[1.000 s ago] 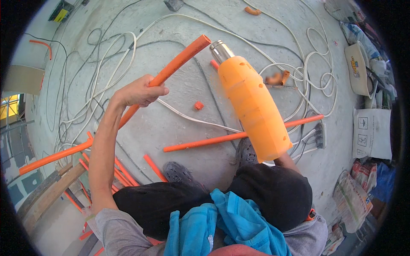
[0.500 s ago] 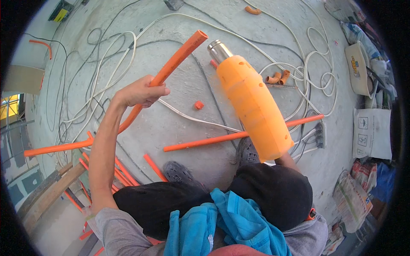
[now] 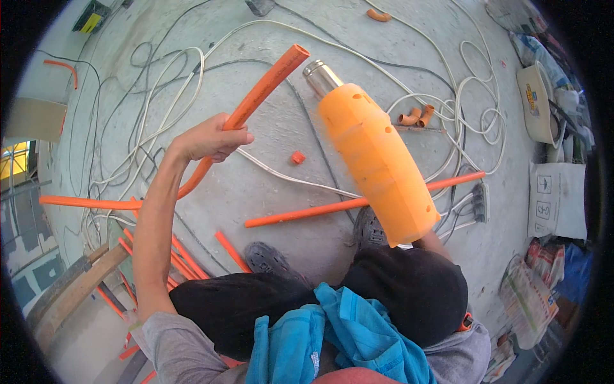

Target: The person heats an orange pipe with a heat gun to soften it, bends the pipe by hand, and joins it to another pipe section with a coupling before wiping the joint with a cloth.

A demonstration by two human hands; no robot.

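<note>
My left hand [image 3: 211, 137] is closed around an orange plastic pipe [image 3: 268, 83] that bends below my grip, one leg running off to the left behind my forearm. The pipe's open upper end points up and right. A yellow-orange heat gun [image 3: 377, 160] with a metal nozzle [image 3: 322, 78] is held up in my right hand [image 3: 432, 243]. Most of that hand is hidden behind the gun's body, so its fingers do not show. In the picture, the nozzle lies just right of the pipe's upper end, with a small gap between them.
On the concrete floor lie a straight orange pipe [image 3: 307, 214], a small orange piece [image 3: 298, 157], elbow fittings [image 3: 409, 118] and tangled white cable [image 3: 281, 173]. Several cut pipes [image 3: 188, 256] lie by a wooden plank [image 3: 80, 288] at left. A cream bucket [image 3: 536, 102] and bags stand at right.
The heat gun's nozzle has shifted slightly left, closer to the pipe's upper end. The pipe's left leg has swung upward a little, while my left hand stays nearly in place.
</note>
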